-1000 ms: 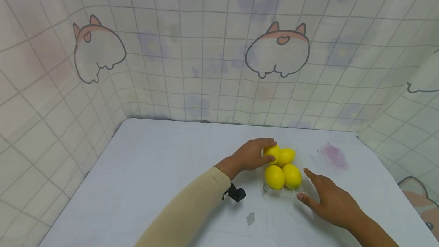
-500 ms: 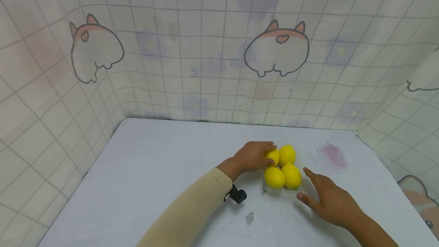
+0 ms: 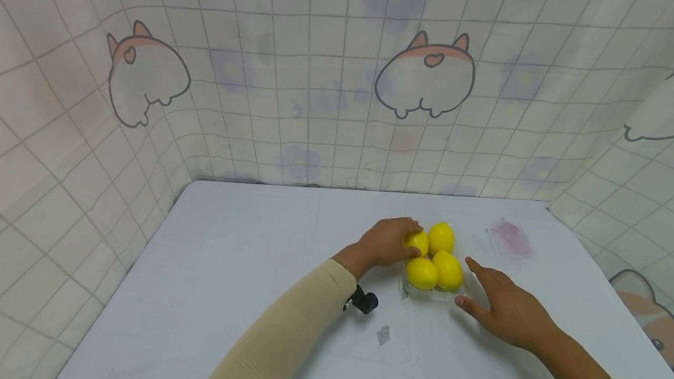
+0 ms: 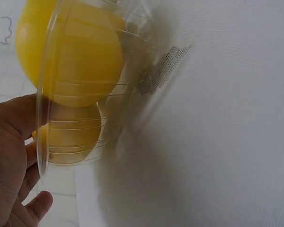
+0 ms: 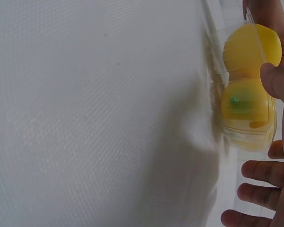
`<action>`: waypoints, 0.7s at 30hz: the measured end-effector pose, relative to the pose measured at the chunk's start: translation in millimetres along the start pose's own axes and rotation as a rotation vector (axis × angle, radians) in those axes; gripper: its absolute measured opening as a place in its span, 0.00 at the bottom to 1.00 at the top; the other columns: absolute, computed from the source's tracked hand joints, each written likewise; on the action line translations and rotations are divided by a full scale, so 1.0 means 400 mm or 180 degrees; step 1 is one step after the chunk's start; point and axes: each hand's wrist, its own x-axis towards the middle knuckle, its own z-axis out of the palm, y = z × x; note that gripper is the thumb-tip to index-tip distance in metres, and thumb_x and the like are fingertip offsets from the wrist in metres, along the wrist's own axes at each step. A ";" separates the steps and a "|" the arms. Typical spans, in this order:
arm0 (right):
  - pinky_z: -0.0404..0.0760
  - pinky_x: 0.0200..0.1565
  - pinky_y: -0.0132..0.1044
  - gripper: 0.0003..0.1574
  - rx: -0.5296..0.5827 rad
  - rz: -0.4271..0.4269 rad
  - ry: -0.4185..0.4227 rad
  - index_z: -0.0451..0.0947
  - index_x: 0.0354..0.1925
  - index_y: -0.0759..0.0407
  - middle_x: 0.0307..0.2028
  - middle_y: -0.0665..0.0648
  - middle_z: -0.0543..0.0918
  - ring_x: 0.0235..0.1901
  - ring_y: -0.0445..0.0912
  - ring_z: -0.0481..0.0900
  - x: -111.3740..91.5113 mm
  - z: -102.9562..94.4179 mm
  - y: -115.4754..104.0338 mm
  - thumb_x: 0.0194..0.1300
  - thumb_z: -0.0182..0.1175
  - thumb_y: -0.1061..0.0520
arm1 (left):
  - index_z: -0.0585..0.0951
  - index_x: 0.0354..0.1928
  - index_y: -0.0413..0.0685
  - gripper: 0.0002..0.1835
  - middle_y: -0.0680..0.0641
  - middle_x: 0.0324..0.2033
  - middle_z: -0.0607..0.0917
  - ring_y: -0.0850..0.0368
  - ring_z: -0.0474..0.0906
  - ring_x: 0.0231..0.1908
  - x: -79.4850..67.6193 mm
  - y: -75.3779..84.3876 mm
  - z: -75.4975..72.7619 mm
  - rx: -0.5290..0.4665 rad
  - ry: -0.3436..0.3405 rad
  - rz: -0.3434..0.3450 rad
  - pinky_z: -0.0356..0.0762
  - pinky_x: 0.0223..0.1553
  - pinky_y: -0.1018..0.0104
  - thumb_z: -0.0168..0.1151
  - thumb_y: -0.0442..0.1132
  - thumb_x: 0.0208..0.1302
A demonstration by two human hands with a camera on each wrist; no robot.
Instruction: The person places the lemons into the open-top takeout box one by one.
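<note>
Several yellow lemons sit in a clear plastic container point(image 3: 434, 296) right of the table's middle. My left hand point(image 3: 387, 243) grips the back-left lemon point(image 3: 416, 242), thumb on its near side and fingers over its far side. In the left wrist view its thumb reaches over the rim point(image 4: 41, 151), with a larger-looking lemon point(image 4: 80, 52) in front. A front-right lemon point(image 3: 448, 271) lies nearest my right hand point(image 3: 509, 307), whose fingers are spread beside the container's right side and hold nothing. The right wrist view shows a greenish patch on one lemon point(image 5: 246, 100).
A white-covered table point(image 3: 253, 262) bears the container. A grey mesh-like patch point(image 3: 384, 335) lies in front of it, and a pinkish stain point(image 3: 511, 238) to its right. A printed curtain point(image 3: 337, 86) hangs behind and at both sides.
The back-left lemon, in my left hand, has shifted slightly toward me and left. The back-right lemon has turned more upright. My right hand has stayed put.
</note>
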 end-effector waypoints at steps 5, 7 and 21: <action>0.77 0.52 0.70 0.61 -0.0026 0.0024 -0.0029 0.56 0.79 0.57 0.69 0.70 0.70 0.65 0.68 0.70 0.000 -0.001 0.000 0.66 0.53 0.20 | 0.75 0.71 0.57 0.29 0.58 0.71 0.72 0.61 0.63 0.72 -0.002 -0.007 -0.001 -0.0085 -0.0011 0.0009 0.58 0.73 0.65 0.65 0.53 0.72; 0.77 0.52 0.70 0.61 -0.0030 0.0030 -0.0041 0.56 0.79 0.57 0.69 0.70 0.70 0.65 0.68 0.70 0.001 -0.001 0.001 0.66 0.53 0.20 | 0.75 0.72 0.58 0.29 0.59 0.71 0.72 0.61 0.63 0.72 -0.006 -0.012 -0.005 -0.0111 0.0006 0.0018 0.58 0.73 0.64 0.64 0.53 0.72; 0.78 0.50 0.70 0.60 -0.0071 -0.0006 -0.0028 0.57 0.79 0.57 0.68 0.70 0.71 0.64 0.68 0.71 0.018 -0.005 0.002 0.66 0.53 0.20 | 0.72 0.73 0.59 0.29 0.58 0.71 0.71 0.60 0.64 0.72 -0.106 -0.079 -0.063 0.0088 0.0064 0.0088 0.60 0.73 0.60 0.59 0.56 0.75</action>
